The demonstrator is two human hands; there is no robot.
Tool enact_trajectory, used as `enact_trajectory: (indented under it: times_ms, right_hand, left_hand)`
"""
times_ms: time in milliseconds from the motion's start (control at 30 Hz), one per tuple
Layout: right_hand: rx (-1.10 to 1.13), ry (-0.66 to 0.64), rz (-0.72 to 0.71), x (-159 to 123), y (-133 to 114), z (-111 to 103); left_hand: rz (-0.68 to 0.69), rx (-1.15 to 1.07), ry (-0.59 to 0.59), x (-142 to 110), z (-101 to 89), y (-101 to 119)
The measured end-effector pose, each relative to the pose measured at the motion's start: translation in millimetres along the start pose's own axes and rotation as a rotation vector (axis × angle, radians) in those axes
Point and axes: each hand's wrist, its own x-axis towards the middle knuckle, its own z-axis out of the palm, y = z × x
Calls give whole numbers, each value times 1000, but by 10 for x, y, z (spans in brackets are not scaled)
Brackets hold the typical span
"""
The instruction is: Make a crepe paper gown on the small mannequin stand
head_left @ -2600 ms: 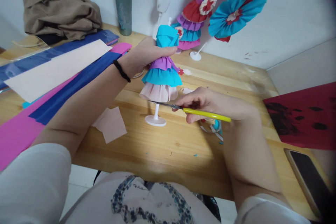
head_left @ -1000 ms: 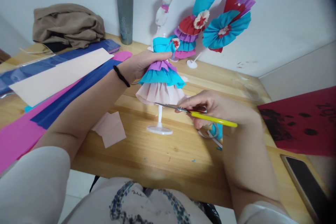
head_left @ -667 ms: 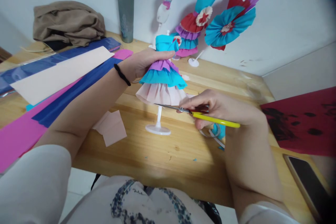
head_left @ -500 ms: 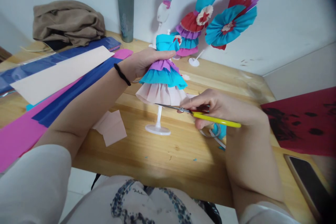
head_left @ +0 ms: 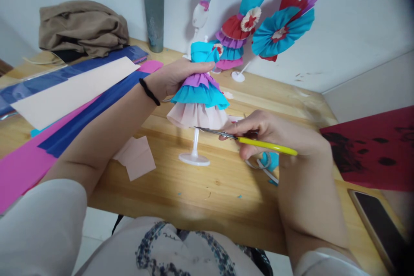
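Observation:
My left hand is wrapped round the waist of a small dress form on a white stand, its thumb lying across the front. The form wears a blue crepe-paper top and a tiered skirt in purple, blue and pale pink, with a small rosette at the chest. In my right hand is a pair of scissors with yellow handles. Their blades point left along the lower hem of the pale pink tier; whether they touch the paper I cannot tell. The stand's round base rests on the wooden table.
Sheets of coloured paper lie at the left, near a brown cloth and a flask. More decorated forms stand by the wall. Pink scraps, a roll of tape and a phone lie on the table.
The scissor tips have shifted very slightly to the right along the pink hem. My left hand and the dress form are nearly unchanged; the whole view has drifted a little.

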Motion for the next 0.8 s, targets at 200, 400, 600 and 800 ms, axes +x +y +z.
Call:
enact_trajectory:
  times_ms: [200, 400, 600, 800]
  right_hand:
    - [15, -64, -24, 5, 37, 9]
    - [20, -188, -15, 18, 38, 14]
    - [-24, -227, -3, 0, -13, 17]
    - [-143, -62, -140, -127, -71, -29]
  left_hand:
    - [-1, 28, 126, -20, 80, 29]
    - [27, 27, 215, -66, 151, 112]
    - [101, 81, 115, -73, 60, 119]
    - [141, 56, 126, -107, 24, 194]
